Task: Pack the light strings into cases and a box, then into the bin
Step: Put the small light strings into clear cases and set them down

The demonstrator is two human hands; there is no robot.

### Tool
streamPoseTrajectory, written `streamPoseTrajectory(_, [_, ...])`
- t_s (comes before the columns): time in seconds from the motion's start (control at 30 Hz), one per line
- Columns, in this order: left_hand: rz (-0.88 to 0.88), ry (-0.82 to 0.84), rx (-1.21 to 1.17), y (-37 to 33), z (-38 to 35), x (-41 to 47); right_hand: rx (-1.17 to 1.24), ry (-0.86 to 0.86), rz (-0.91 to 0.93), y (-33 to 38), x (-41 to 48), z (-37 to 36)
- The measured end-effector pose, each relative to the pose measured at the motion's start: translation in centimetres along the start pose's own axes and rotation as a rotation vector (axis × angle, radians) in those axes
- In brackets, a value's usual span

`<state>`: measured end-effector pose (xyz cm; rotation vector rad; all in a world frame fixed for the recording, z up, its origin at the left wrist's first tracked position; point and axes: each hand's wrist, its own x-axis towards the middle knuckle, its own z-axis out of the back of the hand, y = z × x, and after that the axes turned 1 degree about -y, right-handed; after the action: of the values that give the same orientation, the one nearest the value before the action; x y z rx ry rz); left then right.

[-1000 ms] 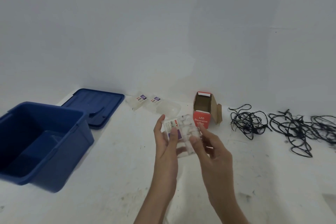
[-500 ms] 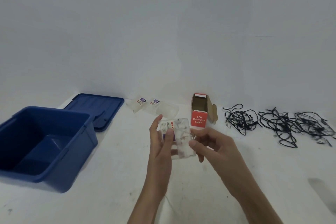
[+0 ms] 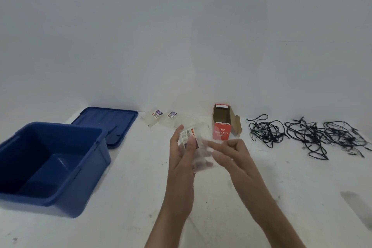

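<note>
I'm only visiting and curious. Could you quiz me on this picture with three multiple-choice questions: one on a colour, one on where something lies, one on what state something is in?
1. What colour is the bin?
A) blue B) green C) white

2. Where do the dark light strings lie?
A) in the bin B) on the white surface, right of the red box C) under the lid

3. What state is the red box in?
A) taped shut B) crushed flat C) open at the top

Answers:
1 A, its walls and rim are blue.
2 B, the tangles are spread out past the box's right side.
3 C, its flaps stand up and the bare cardboard inside shows.
</note>
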<state>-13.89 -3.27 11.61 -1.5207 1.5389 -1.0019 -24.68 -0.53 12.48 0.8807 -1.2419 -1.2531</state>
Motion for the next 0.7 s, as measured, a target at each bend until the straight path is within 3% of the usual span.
streamPoseTrajectory(0.1, [-0.007, -0.011, -0.031, -0.3, 0.0, 0.1, 0.002, -0.161, -0.022, -0.7, 0.2, 0.0])
streamPoseTrajectory(0.17, [-0.016, 0.001, -0.031, -0.5, -0.1, 0.1, 0.168, -0.169, -0.129, -1.0, 0.4, 0.0])
streamPoseTrajectory(0.27, [-0.051, -0.016, -0.006, -0.7, -0.1, 0.1, 0.216, -0.291, -0.039, -1.1, 0.4, -0.1])
streamPoseTrajectory(0.37, [-0.078, -0.044, 0.012, -0.7, -0.1, 0.2, -0.117, -0.46, 0.298, -1.1, 0.3, -0.5])
streamPoseTrajectory(0.47, [-0.085, -0.039, 0.005, -0.8, -0.3, 0.2, -0.484, -0.493, 0.563, -1.4, 0.4, -1.0])
streamPoseTrajectory(0.7, [-0.111, -0.051, 0.074, -1.0, -0.3, 0.2, -0.73, -0.35, 0.663, -1.5, 0.8, -0.2])
